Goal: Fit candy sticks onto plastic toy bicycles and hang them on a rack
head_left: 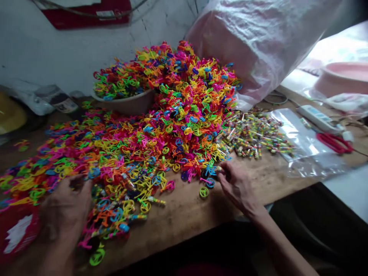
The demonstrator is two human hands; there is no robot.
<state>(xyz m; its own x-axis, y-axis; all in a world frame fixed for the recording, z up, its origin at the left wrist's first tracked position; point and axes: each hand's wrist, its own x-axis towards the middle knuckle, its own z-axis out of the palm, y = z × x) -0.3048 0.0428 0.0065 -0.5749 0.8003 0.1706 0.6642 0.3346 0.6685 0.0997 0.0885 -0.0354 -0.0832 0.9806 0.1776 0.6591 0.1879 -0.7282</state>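
Here, right hand (237,186) pinched on a small piece (219,168), left hand (64,207) blurred, grip unclear, bright plastic toys (186,111) heaped beyond.

On my feed I see what seems a small workshop, though I cannot rule out a home: loose plastic pieces (189,122) cover the wooden surface (184,214) in bulk, a basin (129,106) brims with more, a large plastic sack (258,46) stands behind, clear packaging (306,140) lies near a power strip (317,118), and the wall (74,53) shows cracks.
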